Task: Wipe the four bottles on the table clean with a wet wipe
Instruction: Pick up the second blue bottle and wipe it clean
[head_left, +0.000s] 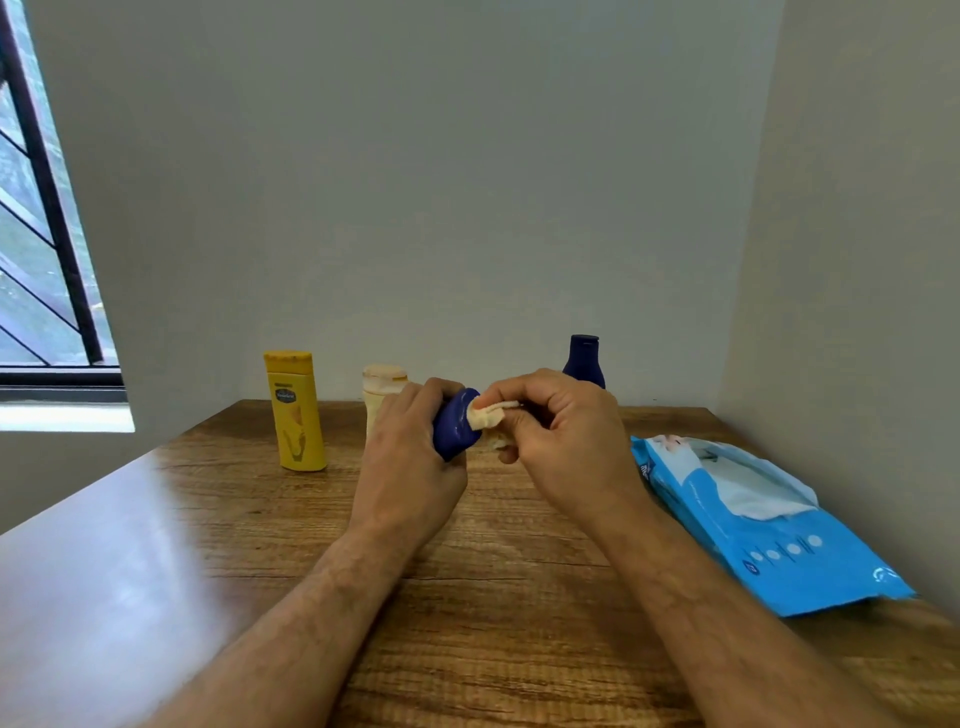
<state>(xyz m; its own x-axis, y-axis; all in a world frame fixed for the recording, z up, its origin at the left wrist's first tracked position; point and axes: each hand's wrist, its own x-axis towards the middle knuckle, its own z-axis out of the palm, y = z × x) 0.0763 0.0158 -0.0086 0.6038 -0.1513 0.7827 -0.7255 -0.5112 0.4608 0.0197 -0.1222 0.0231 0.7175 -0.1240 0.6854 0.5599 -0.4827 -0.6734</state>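
Observation:
My left hand (410, 441) grips a small dark blue bottle (454, 423), lifted above the wooden table (218, 519) and tilted toward the right. My right hand (556, 431) pinches a folded wet wipe (485, 414) against the bottle's upper end. A yellow bottle (295, 410) stands upright at the back left. A cream bottle (382, 392) stands behind my left hand, partly hidden by it. Another dark blue bottle (584, 361) stands at the back, its lower part hidden behind my right hand.
A blue pack of wet wipes (769, 530) lies open on the right side of the table, a white wipe sticking out of its opening. Walls close off the back and right. A barred window (41, 234) is at the left.

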